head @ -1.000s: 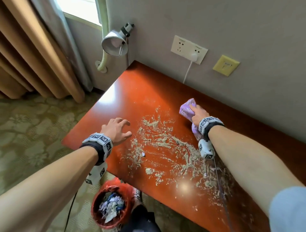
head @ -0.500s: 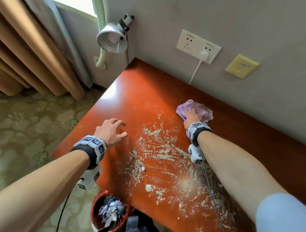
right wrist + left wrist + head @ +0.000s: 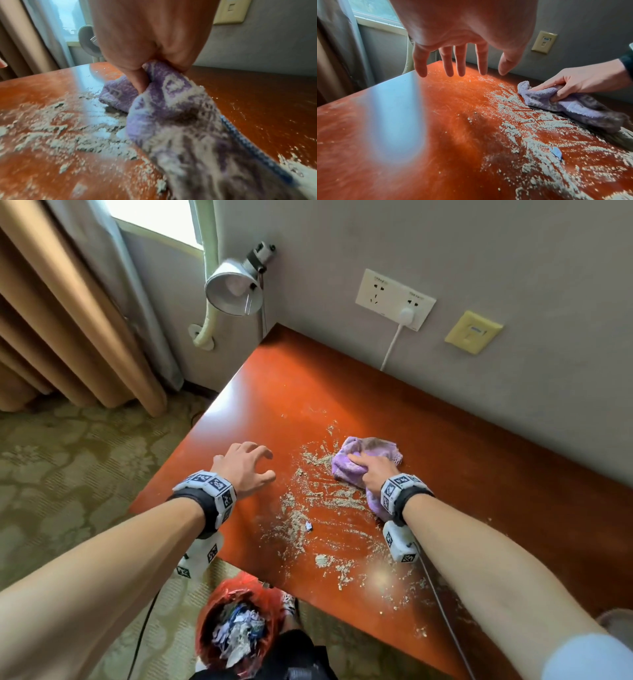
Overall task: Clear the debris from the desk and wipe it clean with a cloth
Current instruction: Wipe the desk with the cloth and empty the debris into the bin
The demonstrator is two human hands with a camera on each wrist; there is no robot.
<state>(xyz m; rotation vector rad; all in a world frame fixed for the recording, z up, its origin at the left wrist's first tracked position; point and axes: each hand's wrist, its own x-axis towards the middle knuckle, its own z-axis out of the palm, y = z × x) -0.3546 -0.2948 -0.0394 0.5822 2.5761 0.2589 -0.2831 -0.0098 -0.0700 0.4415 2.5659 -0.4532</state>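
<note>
My right hand (image 3: 375, 472) is curled round the bunched purple terry cloth (image 3: 359, 467), thumb and fingers pinching folds of it, and presses it flat onto the glossy red-brown wooden desk (image 3: 308, 392). The cloth sits toward the wall side of the desk, at the far end of the mess. Its lower trailing part is grey with dust; that shows in the right wrist view (image 3: 180, 121).

My left hand (image 3: 245, 465) holds nothing. Fingers (image 3: 448, 63) are spread and only loosely bent, tips pointing down at the desk. The left wrist view shows them just above the surface; I can't tell if any tip touches. It sits beside the near-left edge of the desk, apart from the cloth, with debris between the two.

The pale grey crumbly debris (image 3: 308, 518) is smeared in streaks from the cloth's left edge down toward the desk's front edge. One small blue scrap (image 3: 309, 526) lies in it. The left half of the desk surface is mostly bare and shiny.

On the floor below the front edge: a round red waste bin (image 3: 239, 628) holding crumpled paper scraps. On the wall: a white socket plate (image 3: 394, 299) with a white plug and cable, and a yellow wall plate (image 3: 473, 332). A silver lamp shade (image 3: 233, 290) hangs off the corner near the tan curtain (image 3: 68, 337).
</note>
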